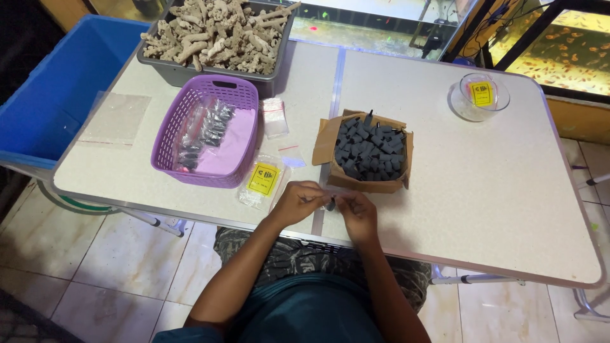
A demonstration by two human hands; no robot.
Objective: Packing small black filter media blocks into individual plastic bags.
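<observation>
A pale speckled folding table (483,209) stands on a tiled floor, with lit fish tanks (559,54) behind it, and I sit at its near edge looking down. My left hand (297,202) and right hand (356,213) meet just above the table's front edge, fingertips pinched together on a small dark cylinder (330,204) and what looks like a thin clear bag; whether the piece is inside the bag I cannot tell. Just beyond my hands sits an open cardboard box (325,145) packed with the same dark grey cylinders (372,149) standing upright, close enough to draw from. To the left lies a clear packet with a yellow label (262,180), near a small stack of clear bags (275,117). Beside them a purple plastic basket (166,136) holds filled packets. Farther back, a grey tub (222,77) is heaped with pale coral-like pieces (216,32). A blue bin (57,95) stands off the left edge, and a clear round bowl with yellow labels (480,95) sits at far right.
</observation>
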